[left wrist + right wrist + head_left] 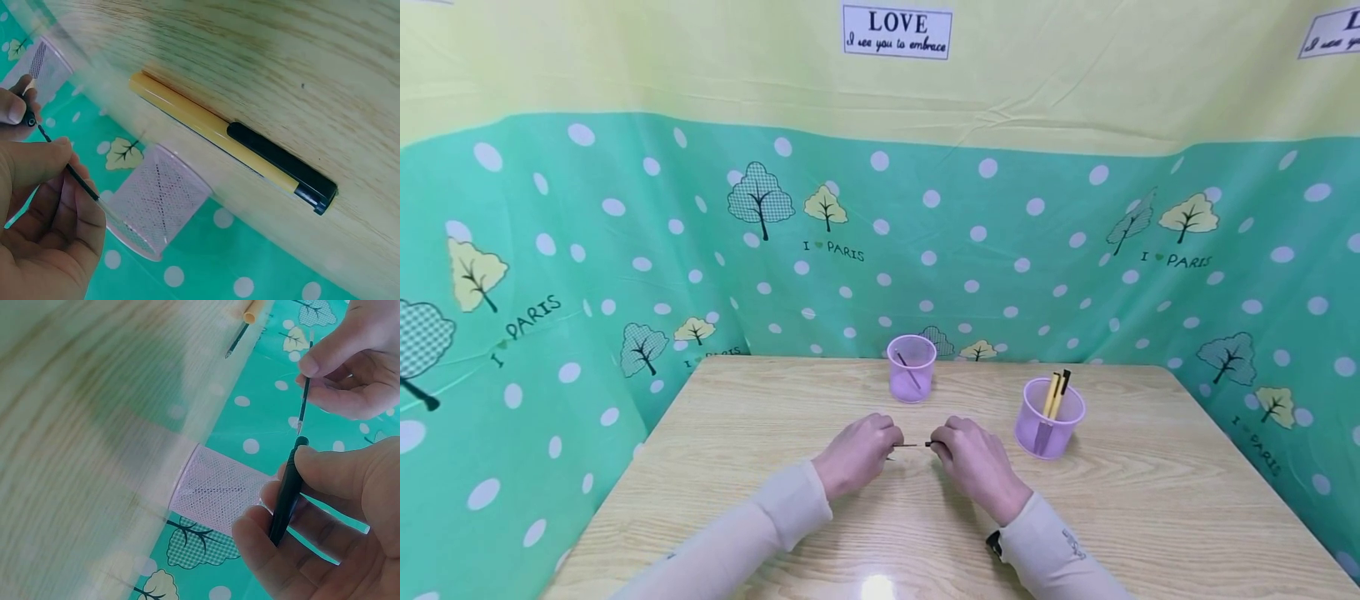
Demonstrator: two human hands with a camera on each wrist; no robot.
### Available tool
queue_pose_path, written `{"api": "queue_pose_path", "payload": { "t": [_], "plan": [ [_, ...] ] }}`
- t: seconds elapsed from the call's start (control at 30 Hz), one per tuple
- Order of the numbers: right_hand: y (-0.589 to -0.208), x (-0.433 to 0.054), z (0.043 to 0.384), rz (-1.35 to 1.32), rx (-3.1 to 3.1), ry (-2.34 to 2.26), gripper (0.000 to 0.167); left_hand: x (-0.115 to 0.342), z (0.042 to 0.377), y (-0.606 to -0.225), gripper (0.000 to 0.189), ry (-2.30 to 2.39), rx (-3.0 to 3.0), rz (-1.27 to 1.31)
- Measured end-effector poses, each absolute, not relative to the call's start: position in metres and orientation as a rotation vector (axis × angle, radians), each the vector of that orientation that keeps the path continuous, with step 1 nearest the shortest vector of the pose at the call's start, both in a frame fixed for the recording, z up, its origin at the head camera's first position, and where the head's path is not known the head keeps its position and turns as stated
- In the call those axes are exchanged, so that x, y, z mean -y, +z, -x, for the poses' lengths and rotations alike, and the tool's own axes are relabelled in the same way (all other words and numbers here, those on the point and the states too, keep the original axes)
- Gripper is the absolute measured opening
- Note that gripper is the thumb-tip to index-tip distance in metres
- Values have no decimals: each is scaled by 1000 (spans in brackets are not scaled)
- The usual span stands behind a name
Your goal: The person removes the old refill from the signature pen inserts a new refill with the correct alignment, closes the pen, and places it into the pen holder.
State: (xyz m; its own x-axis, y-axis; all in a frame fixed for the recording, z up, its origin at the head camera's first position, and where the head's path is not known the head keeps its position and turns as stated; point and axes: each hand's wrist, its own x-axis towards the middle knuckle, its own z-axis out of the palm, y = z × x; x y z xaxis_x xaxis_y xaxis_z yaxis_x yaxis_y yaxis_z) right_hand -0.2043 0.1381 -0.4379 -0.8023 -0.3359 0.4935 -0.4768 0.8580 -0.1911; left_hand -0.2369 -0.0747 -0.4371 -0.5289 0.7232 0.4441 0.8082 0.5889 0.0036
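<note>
Aligning refill (305, 403) and barrel (287, 500) seems key: the left hand (861, 450) pinches the refill between thumb and finger, its tip just short of the barrel; right of that, the right hand (976, 462) grips the barrel in curled fingers. Best feed straight, without forcing.

Straight ahead of you, a white label (897, 33) on the yellow band (1037, 100) of the backdrop cloth (1045, 237) reads "LOVE" above "I see you to embrace". At your far right, a second label (1332, 35) is cut off, leaving "L" and part of the lower line. On the cloth's green area you can read "I", a heart (818, 246), "PARIS" repeatedly; the lower left print (696, 362) is partly hidden.
</note>
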Motion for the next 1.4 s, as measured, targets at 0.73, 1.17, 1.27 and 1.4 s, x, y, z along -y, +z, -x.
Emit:
{"api": "queue_pose_path", "payload": {
  "t": [0.73, 1.17, 1.27, 1.4],
  "plan": [
    [-438, -137, 203, -610, 2597, 419, 6, 67, 234, -436, 8, -304, 2429, 1224],
    [-437, -137, 203, -620, 2588, 428, 6, 61, 233, -433, 9, -313, 2412, 1231],
    [-437, -136, 203, -618, 2588, 430, 6, 60, 233, -433, 8, -315, 2414, 1225],
    [-437, -136, 202, -619, 2592, 434, 7, 59, 233, -434, 7, -321, 2415, 1214]
  ]
}}
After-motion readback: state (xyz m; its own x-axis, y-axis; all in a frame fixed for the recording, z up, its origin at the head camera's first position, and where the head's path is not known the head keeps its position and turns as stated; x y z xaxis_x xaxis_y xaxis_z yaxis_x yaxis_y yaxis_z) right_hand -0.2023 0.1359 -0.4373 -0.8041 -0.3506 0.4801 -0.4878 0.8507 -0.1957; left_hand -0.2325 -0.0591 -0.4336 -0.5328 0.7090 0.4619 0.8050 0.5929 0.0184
